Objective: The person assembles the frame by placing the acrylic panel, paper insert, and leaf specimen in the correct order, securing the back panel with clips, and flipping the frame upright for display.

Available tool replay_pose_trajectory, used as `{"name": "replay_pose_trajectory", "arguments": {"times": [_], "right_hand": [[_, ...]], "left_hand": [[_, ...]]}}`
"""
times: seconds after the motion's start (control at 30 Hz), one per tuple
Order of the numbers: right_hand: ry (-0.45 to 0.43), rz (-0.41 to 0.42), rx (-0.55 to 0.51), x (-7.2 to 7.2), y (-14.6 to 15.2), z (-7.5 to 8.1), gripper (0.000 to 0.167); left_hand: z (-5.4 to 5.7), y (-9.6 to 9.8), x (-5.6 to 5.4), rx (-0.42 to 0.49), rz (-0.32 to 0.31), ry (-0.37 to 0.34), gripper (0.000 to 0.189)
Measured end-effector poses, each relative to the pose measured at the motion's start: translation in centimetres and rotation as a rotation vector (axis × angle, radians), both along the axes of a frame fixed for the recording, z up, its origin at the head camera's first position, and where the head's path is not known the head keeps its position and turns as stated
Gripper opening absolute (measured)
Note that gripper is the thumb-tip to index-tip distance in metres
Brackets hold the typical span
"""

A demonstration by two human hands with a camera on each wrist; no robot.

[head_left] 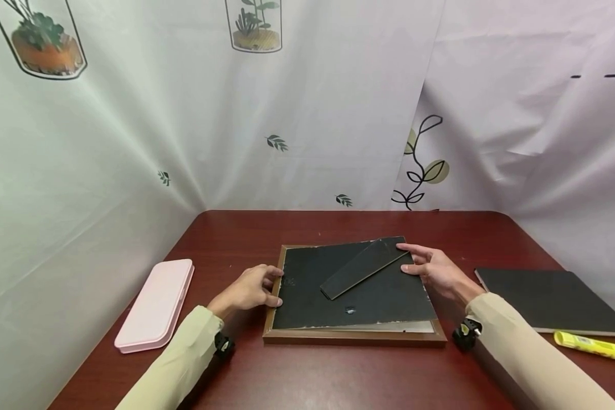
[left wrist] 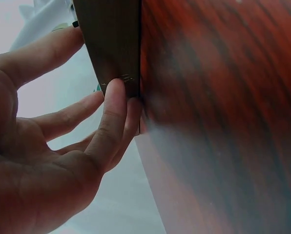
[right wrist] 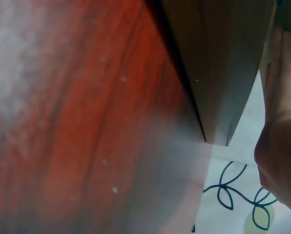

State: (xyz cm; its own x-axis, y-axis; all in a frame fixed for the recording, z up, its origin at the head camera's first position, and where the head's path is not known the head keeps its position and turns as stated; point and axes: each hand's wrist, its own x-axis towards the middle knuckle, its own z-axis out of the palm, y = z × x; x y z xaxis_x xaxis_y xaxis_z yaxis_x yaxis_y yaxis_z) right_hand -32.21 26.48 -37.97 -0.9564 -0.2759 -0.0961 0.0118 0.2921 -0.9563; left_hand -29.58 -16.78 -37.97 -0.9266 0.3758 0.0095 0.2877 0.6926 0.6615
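A brown picture frame lies face down on the table. Its black backing board sits askew in it, leaving a pale strip bare along the near side. A black easel leg slants across the board. At the frame's left edge, my left hand holds on, thumb and index finger over the rim; the left wrist view shows other fingertips against the outer side. My right hand rests extended fingers and thumb on the board's far right part, beside the leg's wide end. In the right wrist view the right fingertips are cut off.
A pink pencil case lies on the left of the dark red table. To the right are a black notebook and a yellow highlighter. A printed white curtain hangs behind the table's far edge.
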Motion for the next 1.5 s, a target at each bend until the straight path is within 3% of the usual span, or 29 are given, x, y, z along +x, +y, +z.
{"name": "replay_pose_trajectory", "arguments": {"times": [0.27,0.53,0.73,1.07,1.3,1.5], "right_hand": [[0.111,0.023,0.202,-0.5,-0.1,0.7,0.075],[0.149,0.047,0.259,-0.2,0.0,1.4,0.074],[0.2,0.092,0.412,-0.3,-0.1,0.8,0.071],[0.166,0.164,0.596,-1.2,-0.8,1.5,0.075],[0.257,0.22,0.774,-1.6,-1.4,1.6,0.077],[0.262,0.202,0.797,-2.0,-1.7,1.3,0.076]], "left_hand": [[0.2,0.2,-0.2,-0.035,0.009,0.012,0.064],[0.2,0.3,-0.3,-0.051,0.031,-0.004,0.063],[0.4,0.4,-0.2,-0.083,0.029,0.004,0.064],[0.6,0.4,-0.3,-0.096,0.025,0.007,0.064],[0.7,0.6,-0.2,-0.103,0.035,-0.004,0.064],[0.7,1.1,0.0,-0.128,0.041,-0.004,0.064]]}}
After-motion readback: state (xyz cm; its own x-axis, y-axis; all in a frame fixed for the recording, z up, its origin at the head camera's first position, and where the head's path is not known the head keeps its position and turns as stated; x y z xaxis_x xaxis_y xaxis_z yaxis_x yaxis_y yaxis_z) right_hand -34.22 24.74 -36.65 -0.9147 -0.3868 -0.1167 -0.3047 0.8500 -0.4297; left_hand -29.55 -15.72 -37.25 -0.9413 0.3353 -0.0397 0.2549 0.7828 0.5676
